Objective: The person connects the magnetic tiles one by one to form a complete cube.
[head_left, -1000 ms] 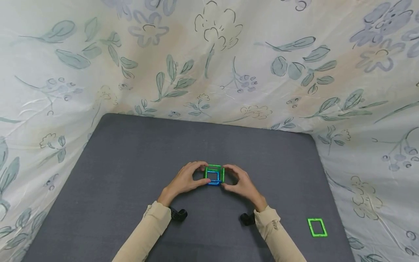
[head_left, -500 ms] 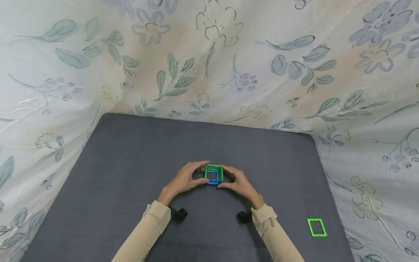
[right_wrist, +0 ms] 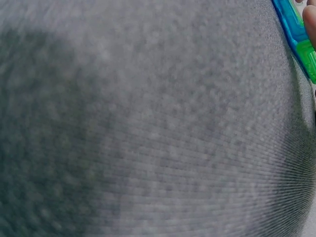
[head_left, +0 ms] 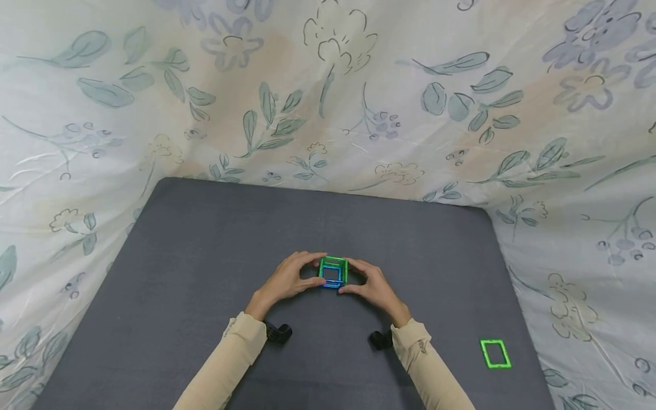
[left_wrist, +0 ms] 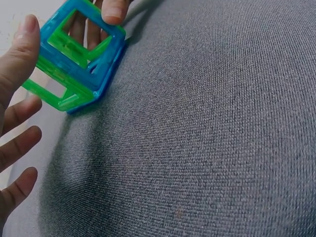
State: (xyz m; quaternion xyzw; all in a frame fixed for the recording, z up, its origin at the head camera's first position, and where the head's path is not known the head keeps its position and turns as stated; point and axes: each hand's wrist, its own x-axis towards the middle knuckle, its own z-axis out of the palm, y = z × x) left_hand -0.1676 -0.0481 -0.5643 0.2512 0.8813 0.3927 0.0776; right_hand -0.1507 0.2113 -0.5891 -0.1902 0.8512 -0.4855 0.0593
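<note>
An open cube of see-through magnetic tiles [head_left: 333, 284], blue at the front and base and green at the other sides, stands on the dark table. My left hand [head_left: 287, 279] holds its left side, thumb at the front corner and index finger at the back. On the opposite side my right hand [head_left: 376, 287] grips it between thumb and fingers. In the left wrist view the left thumb [left_wrist: 22, 54] lies by the blue front tile [left_wrist: 69, 66], other fingers spread apart below. Only a corner of the cube and a fingertip [right_wrist: 311, 22] show in the right wrist view.
A loose green square magnetic tile [head_left: 504, 356] lies flat near the right edge of the dark table [head_left: 215, 239]. Flower-patterned cloth [head_left: 359, 142] hangs behind and at both sides. Black wrist devices [head_left: 279, 333] sit at the sleeve cuffs.
The right hand has moved slightly left, bringing the right green tile in against the cube, where a gap stood before. The left hand has barely moved.
</note>
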